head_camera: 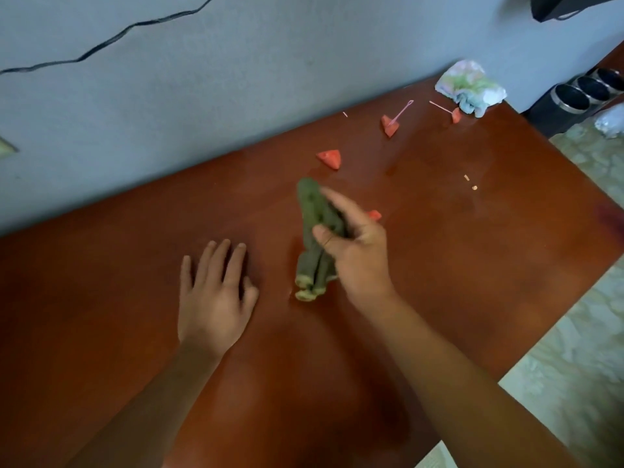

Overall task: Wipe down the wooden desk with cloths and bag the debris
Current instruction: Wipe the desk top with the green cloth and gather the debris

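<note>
Right hand grips bunched green cloth – cloth's lower end touching counter. Left hand flat on counter, fingers spread – just beside cloth.

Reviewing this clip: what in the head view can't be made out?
- Red piece: mostly hidden behind the right hand, which grips the green cloth.
- Specks on the desk: too small to identify.
- Dark object: cut off by the top edge.
- No bag in view.
</note>
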